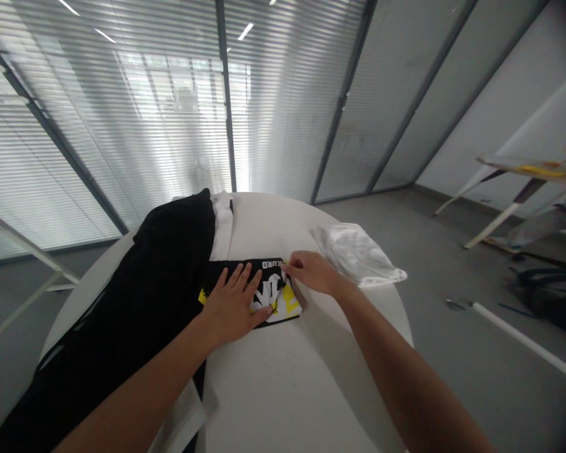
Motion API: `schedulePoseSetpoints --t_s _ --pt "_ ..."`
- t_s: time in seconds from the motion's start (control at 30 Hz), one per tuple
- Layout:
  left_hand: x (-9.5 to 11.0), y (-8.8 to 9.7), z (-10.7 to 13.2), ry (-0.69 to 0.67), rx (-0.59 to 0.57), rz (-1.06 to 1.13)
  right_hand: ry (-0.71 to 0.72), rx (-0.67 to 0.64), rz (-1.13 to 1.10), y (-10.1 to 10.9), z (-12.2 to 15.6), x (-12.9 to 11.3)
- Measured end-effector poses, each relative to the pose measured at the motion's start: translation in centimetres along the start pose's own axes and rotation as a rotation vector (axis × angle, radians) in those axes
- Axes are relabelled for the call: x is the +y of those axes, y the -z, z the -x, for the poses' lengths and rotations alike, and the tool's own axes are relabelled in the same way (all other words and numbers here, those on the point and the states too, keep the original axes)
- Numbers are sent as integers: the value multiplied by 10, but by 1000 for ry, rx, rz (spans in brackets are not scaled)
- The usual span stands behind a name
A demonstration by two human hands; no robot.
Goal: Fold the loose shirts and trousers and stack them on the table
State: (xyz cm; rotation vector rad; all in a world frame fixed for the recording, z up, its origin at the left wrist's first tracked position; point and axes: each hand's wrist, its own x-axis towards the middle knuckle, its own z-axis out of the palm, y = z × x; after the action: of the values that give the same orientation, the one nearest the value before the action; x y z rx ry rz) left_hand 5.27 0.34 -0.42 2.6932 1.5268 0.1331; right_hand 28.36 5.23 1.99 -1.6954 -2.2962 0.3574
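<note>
L hand (pixel 231 308) lies palm down on a folded black tee (pixel 276 301), fingers (pixel 238 277) spread, pressing flat, not gripping. R hand (pixel 314 272) is at the tee's far right corner, fingertips (pixel 288 267) on the edge; can't tell if they pinch the cloth or only touch it.

Tee sits betw. the hands, just ahead of the L wrist, w/ white & yellow print and lettering along its far edge. Long axis runs roughly side to side. L hand is nearer, lying on top of it; R arm comes in from the right, only its tips at the corner.

Left of L hand, a long black garment (pixel 122 283) runs up the table, touching the tee's left end, w/ a white strip (pixel 222 229) at its far side. White cloth (pixel 179 418) shows under L forearm. Past R hand, crumpled white fabric (pixel 358 255) lies near the rim of the round white table (pixel 283 390). Further right, on the grey floor, a white tube (pixel 528 340) and a black heap (pixel 547 308). Ahead, a glass wall w/ blinds (pixel 122 126).
</note>
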Motion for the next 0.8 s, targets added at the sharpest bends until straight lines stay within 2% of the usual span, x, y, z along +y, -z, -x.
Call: schedulePoseSetpoints --t_s 0.13,0.23,0.4,0.57,0.67,0.73,0.8 --pt "0 -1 0 2 3 4 15 -294 -81 8 5 3" --pt "-1 -2 0 7 -1 8 79 -440 -227 4 6 8" --pt "-1 -1 1 19 -14 25 81 -609 -411 9 8 15" --pt "0 -3 3 38 -1 31 69 -707 -493 13 12 17" --pt "0 -4 4 47 7 31 -6 -713 -617 11 9 17" --pt "0 -4 5 46 17 34 -66 -595 -674 6 5 15" --pt "1 -2 5 40 18 36 -106 -411 -667 -1 0 12"
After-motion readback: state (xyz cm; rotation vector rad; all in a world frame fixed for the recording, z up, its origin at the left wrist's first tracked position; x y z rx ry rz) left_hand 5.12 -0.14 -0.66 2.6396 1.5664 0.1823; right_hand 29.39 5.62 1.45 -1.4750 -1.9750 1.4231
